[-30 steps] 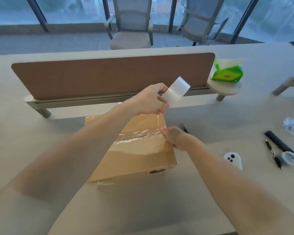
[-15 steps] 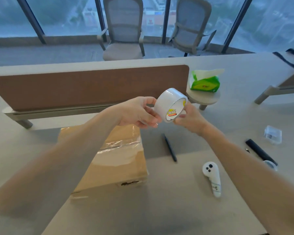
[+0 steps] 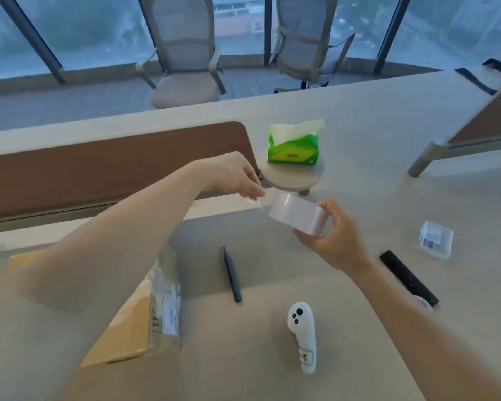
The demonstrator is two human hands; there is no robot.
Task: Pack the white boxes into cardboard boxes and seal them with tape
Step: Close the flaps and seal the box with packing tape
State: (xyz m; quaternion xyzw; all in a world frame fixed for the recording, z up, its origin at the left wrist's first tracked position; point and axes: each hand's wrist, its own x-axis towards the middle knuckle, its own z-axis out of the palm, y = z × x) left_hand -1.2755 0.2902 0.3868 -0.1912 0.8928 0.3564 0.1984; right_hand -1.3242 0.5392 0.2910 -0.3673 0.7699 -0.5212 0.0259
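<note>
A closed cardboard box lies at the lower left of the table, partly hidden under my left forearm, with clear tape across its right end. My right hand holds a roll of clear tape above the table, right of the box. My left hand pinches the loose end of the tape just left of the roll, with a short clear strip stretched between the two hands. No white boxes are in view.
A black pen and a white controller lie on the table below the roll. A black bar and a small clear case sit to the right. A green tissue pack stands on a round stand behind a brown divider.
The roll has passed from my left hand to my right hand. My left hand now grips the tape's end. The view has swung right, so the box sits further left.
</note>
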